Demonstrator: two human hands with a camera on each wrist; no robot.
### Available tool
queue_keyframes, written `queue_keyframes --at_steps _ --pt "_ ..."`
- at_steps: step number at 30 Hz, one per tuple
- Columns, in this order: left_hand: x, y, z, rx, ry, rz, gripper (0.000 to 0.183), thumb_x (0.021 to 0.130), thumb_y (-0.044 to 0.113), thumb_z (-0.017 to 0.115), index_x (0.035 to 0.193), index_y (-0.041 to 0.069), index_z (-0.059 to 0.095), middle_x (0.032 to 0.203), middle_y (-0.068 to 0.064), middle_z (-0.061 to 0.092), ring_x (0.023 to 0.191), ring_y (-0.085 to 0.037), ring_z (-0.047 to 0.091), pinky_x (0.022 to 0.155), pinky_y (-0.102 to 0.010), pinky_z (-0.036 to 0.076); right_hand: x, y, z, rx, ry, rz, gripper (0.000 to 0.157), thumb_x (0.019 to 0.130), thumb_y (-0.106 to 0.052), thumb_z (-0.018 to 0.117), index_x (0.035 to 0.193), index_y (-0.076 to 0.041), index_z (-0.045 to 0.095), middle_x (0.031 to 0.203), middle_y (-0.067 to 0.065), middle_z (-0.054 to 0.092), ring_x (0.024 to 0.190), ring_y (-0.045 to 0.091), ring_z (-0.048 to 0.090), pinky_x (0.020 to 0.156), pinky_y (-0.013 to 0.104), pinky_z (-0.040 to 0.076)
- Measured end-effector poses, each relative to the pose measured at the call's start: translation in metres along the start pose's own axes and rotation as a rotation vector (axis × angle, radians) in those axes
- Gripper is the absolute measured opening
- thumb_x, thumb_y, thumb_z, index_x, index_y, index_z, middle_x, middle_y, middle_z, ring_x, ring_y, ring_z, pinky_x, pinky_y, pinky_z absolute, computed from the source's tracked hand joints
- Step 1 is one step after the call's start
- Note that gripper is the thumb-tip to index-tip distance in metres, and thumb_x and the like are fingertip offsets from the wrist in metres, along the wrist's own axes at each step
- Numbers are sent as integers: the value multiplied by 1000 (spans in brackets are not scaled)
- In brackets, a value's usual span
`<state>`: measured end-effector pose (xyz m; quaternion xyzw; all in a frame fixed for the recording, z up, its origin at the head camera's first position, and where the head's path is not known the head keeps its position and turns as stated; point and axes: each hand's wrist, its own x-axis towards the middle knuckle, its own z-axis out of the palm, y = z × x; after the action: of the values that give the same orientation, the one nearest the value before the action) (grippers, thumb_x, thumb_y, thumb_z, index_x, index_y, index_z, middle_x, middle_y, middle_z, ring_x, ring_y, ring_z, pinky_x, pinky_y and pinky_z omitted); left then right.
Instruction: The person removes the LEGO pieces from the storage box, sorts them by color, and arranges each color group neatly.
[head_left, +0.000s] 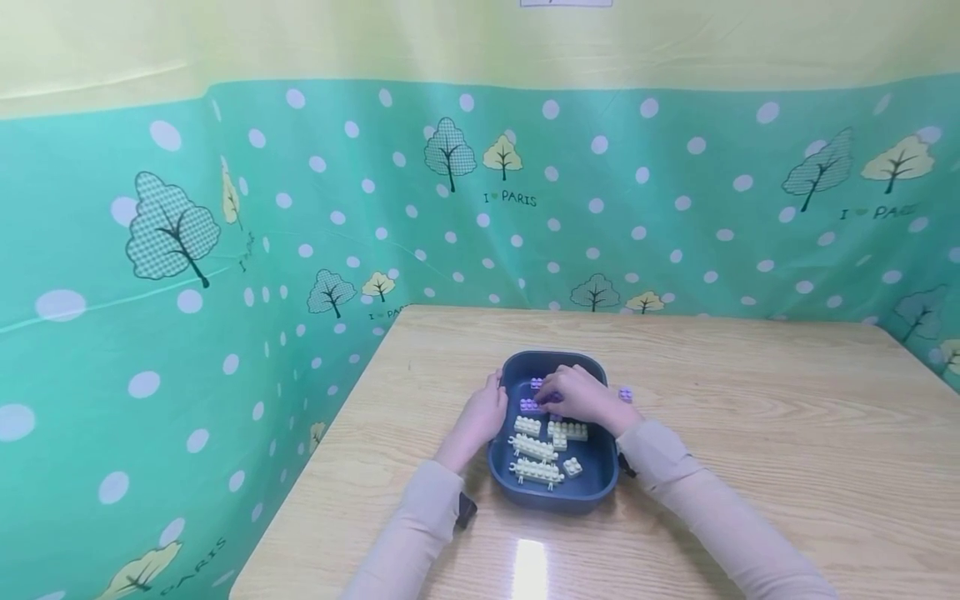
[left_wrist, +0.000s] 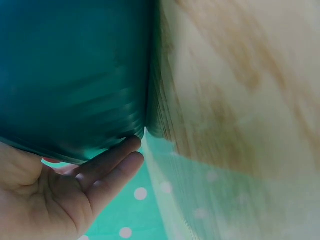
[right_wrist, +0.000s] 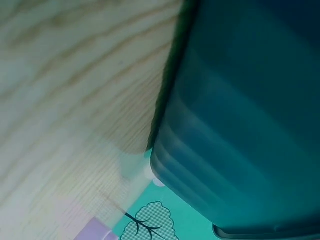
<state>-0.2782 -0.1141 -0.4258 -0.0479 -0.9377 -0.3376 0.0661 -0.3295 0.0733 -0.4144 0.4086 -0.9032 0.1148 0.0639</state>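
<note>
A dark blue plastic tub (head_left: 506,479) stands on the table with several purple and cream toy building bricks inside. My left hand (head_left: 483,410) holds its left rim; in the left wrist view the fingers (left_wrist: 117,175) lie along the outer wall and the thumb is hidden. Over the far part of the tub, my right hand (head_left: 576,394) reaches down with bent fingers beside a purple brick (head_left: 529,406). Whether they pinch a brick is hidden. Below them lie a cream brick (head_left: 527,426) and two long cream pieces, the nearer one (head_left: 537,472) with small side prongs. The right wrist view shows no hand.
A loose purple brick (head_left: 626,394) lies on the wooden table (head_left: 750,433) just right of the tub. A small cream brick (head_left: 572,467) sits near the tub's front right. Behind and to the left hangs a green dotted curtain (head_left: 525,242).
</note>
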Motion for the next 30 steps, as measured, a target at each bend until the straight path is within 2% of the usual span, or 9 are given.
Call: queue_keyframes --at_steps 4,10,19,30 --pt "0 0 0 2 1 5 43 100 15 34 139 -3 35 112 -32 61 101 -42 62 85 -49 53 0 0 1 13 5 29 17 79 -24 73 94 -19 75 97 -3 72 88 16 57 78 35 44" --pt "-1 2 0 -9 -9 4 43 100 14 34 139 -4 34 115 -32 59 102 -41 62 86 -49 53 0 0 4 16 -10 73 25 76 -33 76 96 -17 74 95 -2 71 88 16 58 81 36 44" --pt "-1 2 1 -6 2 14 44 100 14 34 139 -4 35 114 -32 60 102 -42 62 86 -49 52 0 0 2 1 -12 80 20 78 -31 75 92 -17 75 94 0 71 90 19 59 84 38 45" --pt "-2 0 -1 -25 -4 1 44 100 15 35 140 -4 34 117 -32 59 104 -41 61 88 -49 52 1 1 3 60 90 73 22 81 -27 72 99 -14 73 94 -2 72 88 16 58 86 39 43"
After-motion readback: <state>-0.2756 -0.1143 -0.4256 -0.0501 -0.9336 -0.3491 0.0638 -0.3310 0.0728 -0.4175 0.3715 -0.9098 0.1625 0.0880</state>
